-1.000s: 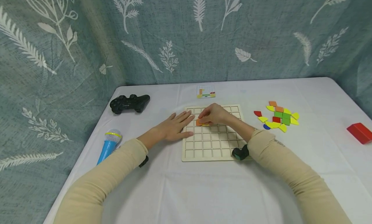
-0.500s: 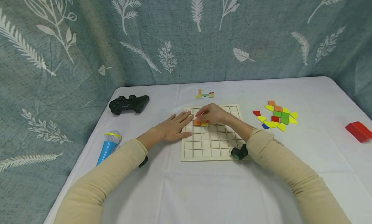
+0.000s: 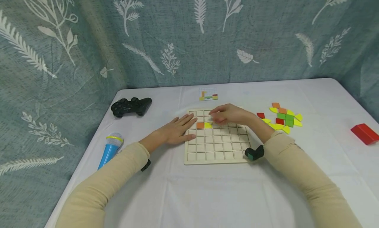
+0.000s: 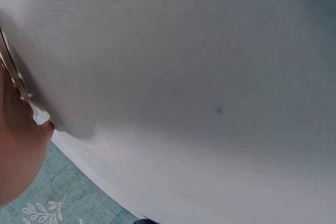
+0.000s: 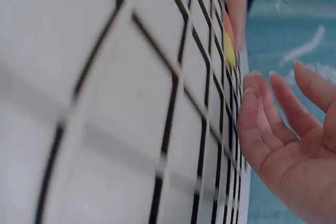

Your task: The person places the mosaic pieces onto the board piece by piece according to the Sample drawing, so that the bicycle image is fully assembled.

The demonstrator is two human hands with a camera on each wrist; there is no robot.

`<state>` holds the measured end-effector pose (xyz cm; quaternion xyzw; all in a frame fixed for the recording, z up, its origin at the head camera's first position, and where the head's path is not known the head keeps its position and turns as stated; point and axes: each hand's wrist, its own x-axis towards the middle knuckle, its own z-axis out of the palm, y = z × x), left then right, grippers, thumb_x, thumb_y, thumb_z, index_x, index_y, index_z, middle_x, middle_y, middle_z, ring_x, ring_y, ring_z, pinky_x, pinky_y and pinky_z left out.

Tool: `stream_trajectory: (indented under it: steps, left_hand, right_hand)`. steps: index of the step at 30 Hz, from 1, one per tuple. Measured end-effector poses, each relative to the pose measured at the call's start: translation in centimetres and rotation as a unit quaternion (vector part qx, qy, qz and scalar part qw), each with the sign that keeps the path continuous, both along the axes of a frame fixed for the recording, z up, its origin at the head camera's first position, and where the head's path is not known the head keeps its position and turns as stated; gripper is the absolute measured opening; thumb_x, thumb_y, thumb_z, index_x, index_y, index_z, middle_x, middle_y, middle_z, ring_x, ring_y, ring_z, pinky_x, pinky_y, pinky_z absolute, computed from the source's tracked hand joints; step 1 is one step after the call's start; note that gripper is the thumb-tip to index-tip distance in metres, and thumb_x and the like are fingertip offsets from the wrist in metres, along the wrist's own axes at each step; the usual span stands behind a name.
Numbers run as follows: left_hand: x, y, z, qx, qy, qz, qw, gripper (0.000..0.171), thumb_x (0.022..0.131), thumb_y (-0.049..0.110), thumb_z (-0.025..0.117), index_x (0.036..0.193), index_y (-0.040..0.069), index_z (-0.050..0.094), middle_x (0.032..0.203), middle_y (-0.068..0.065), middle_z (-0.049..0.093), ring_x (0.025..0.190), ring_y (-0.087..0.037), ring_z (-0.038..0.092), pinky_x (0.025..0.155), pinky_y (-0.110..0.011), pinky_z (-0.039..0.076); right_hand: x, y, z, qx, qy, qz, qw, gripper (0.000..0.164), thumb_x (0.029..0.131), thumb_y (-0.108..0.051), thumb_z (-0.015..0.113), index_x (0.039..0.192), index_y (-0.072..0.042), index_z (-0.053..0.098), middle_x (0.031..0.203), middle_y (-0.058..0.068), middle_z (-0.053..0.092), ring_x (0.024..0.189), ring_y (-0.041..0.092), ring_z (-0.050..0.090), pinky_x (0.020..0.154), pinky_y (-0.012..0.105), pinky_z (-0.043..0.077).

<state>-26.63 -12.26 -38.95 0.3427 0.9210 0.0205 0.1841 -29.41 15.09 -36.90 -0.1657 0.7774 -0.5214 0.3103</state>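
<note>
Seeing left hand [image 3: 177,130] on the board's [image 3: 210,156] left edge, fingers spread; right hand [image 3: 229,114] over the board, fingers loosely bent, apart. Orange tile [image 3: 200,125] and yellow tile [image 3: 208,125] sit side by side between them. Right hand blocks my view of some far-right cells. Around: card [image 3: 208,94] far, controller [image 3: 131,107] far left, microphone [image 3: 109,151] left, tile pile [image 3: 289,120] right, red block [image 3: 365,134] rightmost.

2 tiles [image 3: 200,125] are lying on the board [image 3: 210,147]; a card [image 3: 208,94] is lying behind it, a gamepad [image 3: 131,107] near the back left corner of the table [image 3: 177,198].
</note>
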Motion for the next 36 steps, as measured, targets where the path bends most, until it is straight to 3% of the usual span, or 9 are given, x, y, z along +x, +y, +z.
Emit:
stream_trajectory:
  steps: [3, 6, 14, 20, 23, 28, 32, 36]
  left_hand:
    - [0.1, -0.1, 0.0, 0.002, 0.001, -0.001, 1.0000, 0.077, 0.098, 0.062, 0.027, 0.155, 0.019, -0.003, 0.158, -0.002, -0.009, 0.143, -0.019, -0.008, 0.114, -0.046, 0.002]
    - [0.1, -0.1, 0.0, 0.005, 0.001, -0.003, 1.0000, 0.077, 0.098, 0.062, 0.027, 0.155, 0.019, -0.003, 0.158, -0.003, -0.009, 0.143, -0.019, -0.008, 0.114, -0.045, 0.001]
    - [0.0, -0.1, -0.1, 0.008, -0.003, -0.003, 1.0000, 0.077, 0.097, 0.062, 0.028, 0.154, 0.020, -0.002, 0.158, -0.003, -0.009, 0.143, -0.019, -0.008, 0.114, -0.046, 0.001]
    - [0.0, -0.3, -0.2, 0.010, -0.001, -0.001, 1.0000, 0.078, 0.097, 0.063, 0.028, 0.155, 0.020, -0.002, 0.159, -0.002, -0.008, 0.143, -0.019, -0.007, 0.114, -0.046, 0.002]
    - [0.0, -0.3, -0.2, 0.009, -0.001, -0.001, 1.0000, 0.078, 0.097, 0.063, 0.028, 0.155, 0.020, -0.002, 0.159, -0.002, -0.008, 0.143, -0.019, -0.007, 0.114, -0.046, 0.002]
    - [0.0, -0.3, -0.3, 0.006, 0.001, -0.001, 1.0000, 0.078, 0.097, 0.063, 0.027, 0.155, 0.020, -0.003, 0.158, -0.002, -0.008, 0.143, -0.019, -0.008, 0.114, -0.046, 0.002]
    - [0.0, -0.2, -0.3, 0.009, 0.000, -0.004, 1.0000, 0.078, 0.097, 0.063, 0.027, 0.154, 0.020, -0.003, 0.158, -0.003, -0.008, 0.143, -0.019, -0.008, 0.114, -0.045, 0.002]
    - [0.0, -0.2, -0.3, 0.010, -0.003, -0.001, 0.9999, 0.078, 0.097, 0.063, 0.027, 0.154, 0.020, -0.003, 0.158, -0.002, -0.009, 0.143, -0.019, -0.008, 0.114, -0.045, 0.001]
  right_hand:
    - [-0.2, 2.2, 0.1, -0.014, -0.014, -0.017, 1.000, 0.044, 0.101, -0.015, 0.050, 0.141, 0.002, 0.041, 0.131, 0.021, 0.052, 0.113, 0.026, 0.056, 0.092, 0.035, 0.047]
    - [-0.4, 4.5, 0.3, -0.029, -0.027, -0.044, 0.998, 0.046, 0.101, -0.013, 0.049, 0.143, 0.003, 0.037, 0.132, 0.025, 0.048, 0.113, 0.025, 0.055, 0.093, 0.033, 0.047]
    - [-0.4, 10.2, 0.6, -0.010, -0.036, -0.121, 0.992, 0.054, 0.103, -0.023, 0.047, 0.148, 0.001, 0.028, 0.142, 0.025, 0.038, 0.120, 0.026, 0.047, 0.097, 0.029, 0.043]
    - [-0.1, 13.5, 0.3, -0.007, -0.039, -0.171, 0.985, 0.057, 0.104, -0.026, 0.043, 0.150, 0.001, 0.024, 0.142, 0.026, 0.034, 0.110, 0.020, 0.053, 0.093, 0.026, 0.046]
    - [0.0, 15.2, 0.2, -0.023, -0.043, -0.196, 0.979, 0.063, 0.102, -0.033, 0.045, 0.150, 0.000, 0.022, 0.137, 0.022, 0.039, 0.102, 0.012, 0.057, 0.090, 0.024, 0.047]
    - [0.2, 18.0, 0.0, -0.053, -0.062, -0.239, 0.968, 0.075, 0.098, -0.042, 0.051, 0.152, -0.001, 0.018, 0.113, 0.001, 0.056, 0.095, 0.005, 0.061, 0.089, 0.023, 0.047]
    - [0.3, 19.7, -0.1, -0.047, -0.064, -0.251, 0.965, 0.081, 0.096, -0.043, 0.054, 0.152, -0.001, 0.013, 0.102, -0.007, 0.058, 0.092, 0.004, 0.063, 0.089, 0.023, 0.047]
    - [0.5, 20.8, -0.2, -0.028, -0.041, -0.255, 0.966, 0.077, 0.098, -0.038, 0.052, 0.152, 0.000, 0.014, 0.101, -0.009, 0.057, 0.090, 0.001, 0.063, 0.089, 0.023, 0.047]
